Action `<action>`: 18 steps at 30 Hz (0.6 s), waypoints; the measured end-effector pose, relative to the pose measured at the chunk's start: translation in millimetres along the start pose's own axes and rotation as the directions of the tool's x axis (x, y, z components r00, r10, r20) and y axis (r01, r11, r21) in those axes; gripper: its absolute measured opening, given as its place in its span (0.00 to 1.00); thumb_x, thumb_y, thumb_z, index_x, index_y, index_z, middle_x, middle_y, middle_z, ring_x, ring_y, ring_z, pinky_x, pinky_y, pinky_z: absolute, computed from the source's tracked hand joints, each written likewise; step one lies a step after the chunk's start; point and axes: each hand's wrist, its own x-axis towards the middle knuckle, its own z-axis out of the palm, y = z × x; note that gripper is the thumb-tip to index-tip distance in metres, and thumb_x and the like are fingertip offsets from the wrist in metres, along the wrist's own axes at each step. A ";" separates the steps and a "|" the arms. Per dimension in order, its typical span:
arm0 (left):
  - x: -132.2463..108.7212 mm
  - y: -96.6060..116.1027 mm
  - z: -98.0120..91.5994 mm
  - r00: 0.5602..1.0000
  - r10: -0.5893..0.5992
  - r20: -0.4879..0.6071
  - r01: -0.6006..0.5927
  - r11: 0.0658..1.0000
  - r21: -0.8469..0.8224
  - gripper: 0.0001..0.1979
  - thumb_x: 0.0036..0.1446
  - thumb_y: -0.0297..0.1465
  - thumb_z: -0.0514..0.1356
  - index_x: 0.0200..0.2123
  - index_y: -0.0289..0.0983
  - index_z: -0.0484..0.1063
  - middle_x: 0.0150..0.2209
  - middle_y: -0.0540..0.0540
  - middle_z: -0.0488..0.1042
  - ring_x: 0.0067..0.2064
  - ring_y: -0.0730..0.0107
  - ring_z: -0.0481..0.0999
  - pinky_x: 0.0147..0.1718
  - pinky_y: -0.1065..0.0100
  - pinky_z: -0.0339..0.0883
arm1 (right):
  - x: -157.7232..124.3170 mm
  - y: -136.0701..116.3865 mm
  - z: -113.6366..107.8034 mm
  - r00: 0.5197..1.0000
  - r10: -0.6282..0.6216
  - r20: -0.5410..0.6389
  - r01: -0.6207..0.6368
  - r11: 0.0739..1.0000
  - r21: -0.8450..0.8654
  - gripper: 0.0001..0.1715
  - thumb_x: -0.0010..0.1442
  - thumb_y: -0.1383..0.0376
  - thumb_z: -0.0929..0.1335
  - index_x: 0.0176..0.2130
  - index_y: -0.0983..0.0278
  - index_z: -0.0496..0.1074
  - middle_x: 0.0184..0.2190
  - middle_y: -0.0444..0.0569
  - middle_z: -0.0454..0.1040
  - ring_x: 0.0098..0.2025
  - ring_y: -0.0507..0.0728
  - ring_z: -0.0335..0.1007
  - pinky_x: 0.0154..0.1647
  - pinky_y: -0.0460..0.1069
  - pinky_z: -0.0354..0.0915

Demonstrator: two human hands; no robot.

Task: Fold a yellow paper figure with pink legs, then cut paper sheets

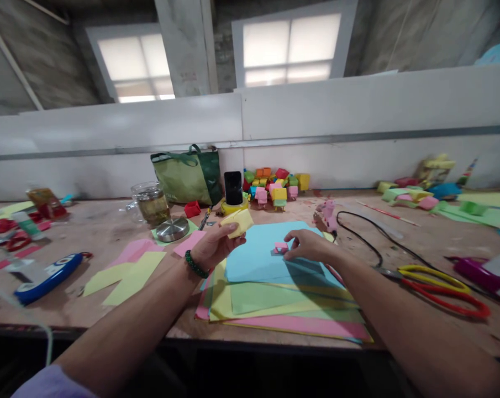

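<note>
My left hand [221, 240] is closed on a small yellow folded-paper piece [238, 222], held up over the left edge of the blue paper sheets [253, 268]. A small pink folded-paper piece [280, 248] sits on the top blue sheet. Right beside it is my right hand [305, 245], with thumb and forefinger parted at its right end; no firm grip shows. Under the blue sheets lie green sheets [258, 298], with yellow and pink ones in the same stack.
Several finished coloured paper models [279, 196] stand by the wall, near a phone [233, 188]. A glue gun [327, 215] with a black cable and red-and-yellow scissors [444, 287] lie rightward. To the left are a glass mug [150, 202], paper strips [137, 279] and a blue tool [51, 276].
</note>
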 end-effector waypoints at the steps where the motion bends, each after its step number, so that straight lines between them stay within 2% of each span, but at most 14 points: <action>1: 0.0 0.0 0.2 1.000 0.001 0.002 -0.001 1.000 -0.002 0.15 0.45 0.26 0.67 0.38 0.30 0.72 0.29 0.49 0.75 0.29 0.76 0.74 0.31 0.73 0.71 | 2.7 1.4 3.3 1.000 -0.007 -0.003 0.007 1.000 -0.003 0.21 0.42 0.60 0.75 0.38 0.65 0.76 0.28 0.46 0.76 0.30 0.54 0.71 0.27 0.45 0.60; 3: 0.2 0.1 0.3 1.000 0.006 0.003 -0.006 1.000 -0.007 0.15 0.45 0.26 0.67 0.38 0.30 0.72 0.30 0.49 0.75 0.29 0.76 0.74 0.30 0.73 0.71 | 8.3 4.8 8.8 1.000 -0.007 -0.026 0.007 1.000 -0.009 0.18 0.47 0.60 0.72 0.38 0.64 0.76 0.29 0.45 0.77 0.30 0.54 0.71 0.27 0.44 0.59; 6: 0.4 0.3 -0.3 1.000 0.007 0.007 -0.007 1.000 -0.006 0.15 0.44 0.27 0.68 0.38 0.30 0.73 0.29 0.49 0.75 0.29 0.76 0.74 0.31 0.73 0.72 | 12.3 8.2 12.0 0.994 0.020 -0.111 -0.024 0.999 -0.038 0.26 0.48 0.61 0.73 0.47 0.66 0.73 0.33 0.47 0.78 0.30 0.53 0.71 0.26 0.44 0.58; 8: 0.2 0.7 -0.4 1.000 0.007 0.011 -0.007 1.000 -0.002 0.14 0.45 0.27 0.68 0.37 0.30 0.73 0.30 0.49 0.75 0.29 0.76 0.75 0.31 0.73 0.72 | 10.3 6.8 9.9 0.982 0.040 -0.186 -0.054 0.996 -0.073 0.26 0.48 0.62 0.72 0.48 0.66 0.71 0.34 0.49 0.78 0.31 0.53 0.71 0.26 0.44 0.57; 11: -0.9 1.7 0.2 1.000 0.007 0.011 -0.008 1.000 0.006 0.14 0.46 0.26 0.66 0.39 0.31 0.72 0.31 0.48 0.76 0.29 0.75 0.75 0.32 0.73 0.72 | 2.6 0.0 2.7 0.963 0.046 -0.266 -0.085 0.987 -0.137 0.11 0.53 0.62 0.68 0.37 0.64 0.74 0.32 0.50 0.78 0.32 0.54 0.70 0.27 0.45 0.54; 12: -1.3 2.1 0.4 1.000 0.009 0.011 -0.009 1.000 0.008 0.14 0.47 0.26 0.66 0.39 0.31 0.72 0.31 0.48 0.76 0.30 0.75 0.75 0.32 0.72 0.72 | -0.3 -2.6 0.4 0.960 0.045 -0.275 -0.090 0.984 -0.153 0.09 0.54 0.62 0.67 0.33 0.63 0.75 0.31 0.50 0.78 0.32 0.55 0.70 0.26 0.46 0.53; 15: -2.0 3.2 1.1 1.000 0.014 0.018 -0.014 1.000 0.015 0.14 0.47 0.26 0.66 0.40 0.31 0.72 0.32 0.48 0.76 0.30 0.75 0.75 0.32 0.72 0.72 | -7.1 -8.1 -2.9 0.965 0.049 -0.257 -0.098 0.979 -0.180 0.15 0.55 0.55 0.66 0.26 0.62 0.75 0.26 0.49 0.77 0.29 0.55 0.69 0.25 0.47 0.50; 18: -2.0 3.3 1.4 1.000 0.019 0.021 -0.019 1.000 0.010 0.16 0.47 0.26 0.66 0.41 0.32 0.71 0.33 0.48 0.76 0.30 0.76 0.75 0.32 0.73 0.72 | -9.3 -10.0 2.1 0.976 0.055 -0.211 -0.094 0.979 -0.181 0.23 0.49 0.45 0.68 0.24 0.61 0.76 0.23 0.49 0.76 0.26 0.55 0.68 0.23 0.47 0.49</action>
